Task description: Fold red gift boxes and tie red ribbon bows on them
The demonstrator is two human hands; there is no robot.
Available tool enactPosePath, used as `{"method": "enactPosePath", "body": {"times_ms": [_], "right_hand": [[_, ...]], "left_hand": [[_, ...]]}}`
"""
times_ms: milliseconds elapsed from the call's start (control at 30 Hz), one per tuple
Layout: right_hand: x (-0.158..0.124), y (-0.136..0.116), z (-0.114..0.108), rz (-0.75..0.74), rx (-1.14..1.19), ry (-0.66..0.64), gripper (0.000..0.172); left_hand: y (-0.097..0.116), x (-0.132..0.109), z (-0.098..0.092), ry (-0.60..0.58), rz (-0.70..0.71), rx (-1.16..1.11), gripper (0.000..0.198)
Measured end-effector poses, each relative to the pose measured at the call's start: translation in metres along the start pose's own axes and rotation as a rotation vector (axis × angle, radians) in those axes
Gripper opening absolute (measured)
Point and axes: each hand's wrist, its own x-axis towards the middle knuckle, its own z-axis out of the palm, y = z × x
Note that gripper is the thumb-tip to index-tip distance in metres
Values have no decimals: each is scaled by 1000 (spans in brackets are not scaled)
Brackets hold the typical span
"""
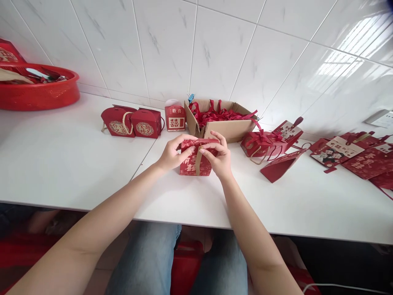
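Note:
A red paper gift box (pixel 188 169) with pale lettering stands upright on the white table in front of me. A gold ribbon (pixel 198 162) runs down its front. My left hand (pixel 175 152) grips the box's upper left edge, thumb on the front and fingers behind the top. With thumb and fingers closed, my right hand (pixel 219 157) pinches the upper right part beside the ribbon's top. A small gold piece shows between the hands, too small to make out. The back of the box is hidden.
Behind stands a cardboard box (pixel 227 130) of dark red ribbons (pixel 215 114). Small red gift boxes (pixel 145 125) are at its left, with more red boxes (pixel 258 143) at its right. Flat red bags (pixel 362 159) lie far right. A red basin (pixel 39 96) sits far left.

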Motion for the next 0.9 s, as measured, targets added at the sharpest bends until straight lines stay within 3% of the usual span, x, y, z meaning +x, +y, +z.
{"method": "enactPosePath", "body": {"times_ms": [167, 333, 533, 900], "right_hand": [[0, 0, 1, -31, 15, -12, 6], [-1, -2, 1, -38, 22, -16, 6], [-2, -3, 1, -29, 34, -44, 5], [-4, -2, 3, -22, -14, 7, 5]], "left_hand": [[3, 1, 0, 4, -81, -36, 22], [6, 4, -1, 57, 2, 8, 17], [9, -1, 4, 76, -89, -31, 22], [9, -2, 12, 124, -45, -26, 21]]}}
